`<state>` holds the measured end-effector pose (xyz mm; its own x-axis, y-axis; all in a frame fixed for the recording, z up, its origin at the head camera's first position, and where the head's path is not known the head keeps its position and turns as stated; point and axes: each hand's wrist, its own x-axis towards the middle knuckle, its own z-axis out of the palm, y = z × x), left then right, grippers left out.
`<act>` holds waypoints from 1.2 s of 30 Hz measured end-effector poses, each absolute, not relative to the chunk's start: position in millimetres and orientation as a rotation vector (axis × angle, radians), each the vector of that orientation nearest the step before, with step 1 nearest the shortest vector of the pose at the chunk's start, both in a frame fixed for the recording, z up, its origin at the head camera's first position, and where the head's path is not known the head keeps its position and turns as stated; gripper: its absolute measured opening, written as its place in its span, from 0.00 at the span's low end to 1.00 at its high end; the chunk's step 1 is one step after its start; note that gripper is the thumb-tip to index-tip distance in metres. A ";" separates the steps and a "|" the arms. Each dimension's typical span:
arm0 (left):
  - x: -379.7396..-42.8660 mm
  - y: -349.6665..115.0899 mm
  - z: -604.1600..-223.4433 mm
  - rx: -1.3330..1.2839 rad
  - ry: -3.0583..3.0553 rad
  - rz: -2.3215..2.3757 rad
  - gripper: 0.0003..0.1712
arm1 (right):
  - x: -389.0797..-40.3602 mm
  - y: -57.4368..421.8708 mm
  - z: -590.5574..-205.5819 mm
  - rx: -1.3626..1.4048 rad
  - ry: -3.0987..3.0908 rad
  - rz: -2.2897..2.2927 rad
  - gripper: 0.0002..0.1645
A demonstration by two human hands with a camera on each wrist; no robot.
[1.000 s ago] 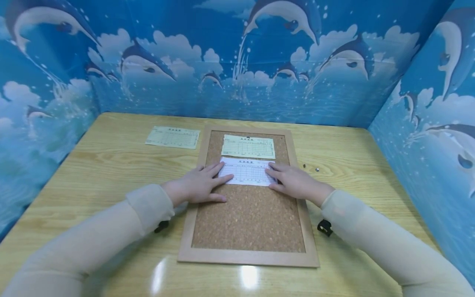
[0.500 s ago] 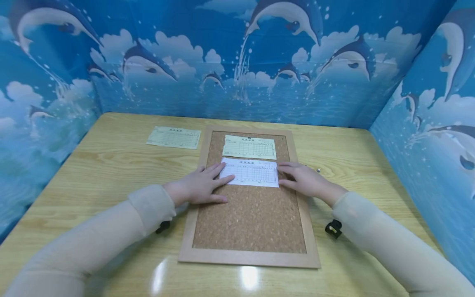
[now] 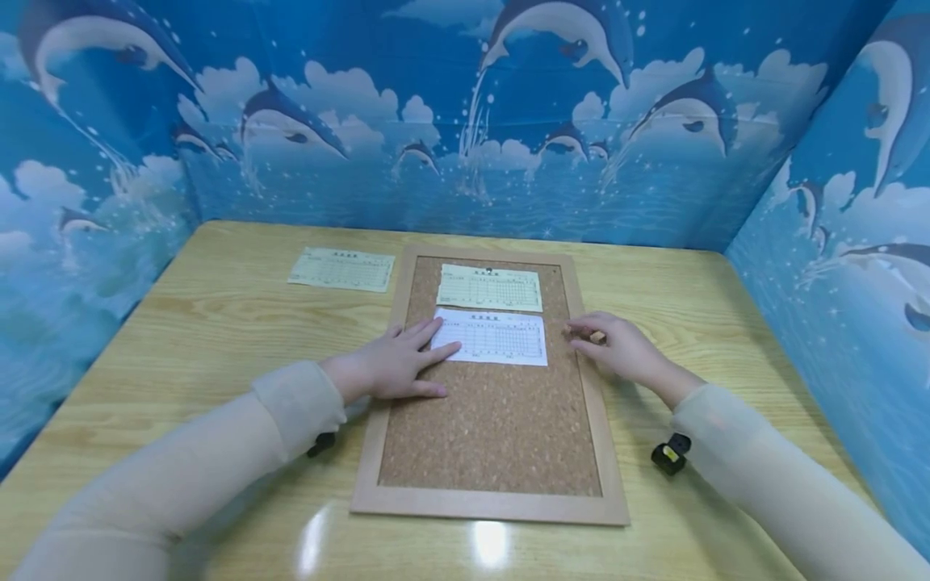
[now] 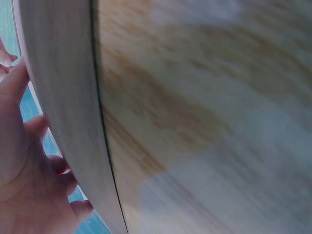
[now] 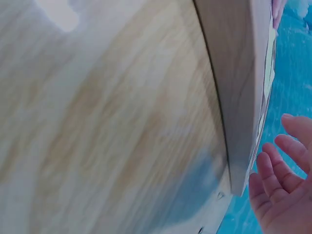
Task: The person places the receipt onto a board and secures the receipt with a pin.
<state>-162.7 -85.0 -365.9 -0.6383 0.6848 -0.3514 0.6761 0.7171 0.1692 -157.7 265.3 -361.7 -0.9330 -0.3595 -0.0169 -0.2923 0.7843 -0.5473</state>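
A white printed slip (image 3: 494, 337) lies on the framed cork board (image 3: 494, 436), just below a pale green printed slip (image 3: 490, 289) with a small dark pin (image 3: 488, 270) at its top edge. My left hand (image 3: 388, 359) rests with spread fingers on the white slip's left edge and the cork. Off the white slip, my right hand (image 3: 621, 347) hovers over the board's right frame, its fingers loosely bent and nothing seen between them. Two small shiny pins (image 5: 220, 195) show on the table in the right wrist view; in the head view the right hand hides them.
Another green slip (image 3: 341, 269) lies on the wooden table (image 3: 232, 347) left of the board. Blue dolphin-print curtains (image 3: 407, 194) stand along the table's back and sides. A black wrist device (image 3: 670, 453) hangs under the right sleeve.
My right hand has lifted off the white slip's right edge and shifted right to the frame, now covering the small pins in the head view. The left hand stays in place.
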 end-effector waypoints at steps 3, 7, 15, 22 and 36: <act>-162.9 -85.0 -365.8 1.052 2.531 0.027 0.44 | -157.5 273.1 -363.1 -0.490 2.846 -0.902 0.22; -163.1 -85.0 -365.7 1.054 2.527 0.025 0.44 | -156.4 281.3 -364.1 -0.464 2.845 -0.929 0.23; -162.2 -85.0 -363.4 1.052 2.514 0.018 0.44 | -151.2 296.5 -363.2 -0.402 2.873 -0.911 0.24; -160.6 -84.7 -361.0 1.042 2.512 0.022 0.44 | -149.3 310.4 -364.9 -0.325 2.912 -0.883 0.25; -161.7 -83.8 -361.0 1.046 2.502 0.005 0.43 | -152.3 337.1 -373.6 -0.116 2.941 -0.856 0.21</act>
<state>-161.7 -83.8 -361.0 -0.6250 0.6799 -0.3836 0.6784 0.7161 0.1640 -152.3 337.1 -373.6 -0.9942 -0.0940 -0.0521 -0.0514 0.8413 -0.5381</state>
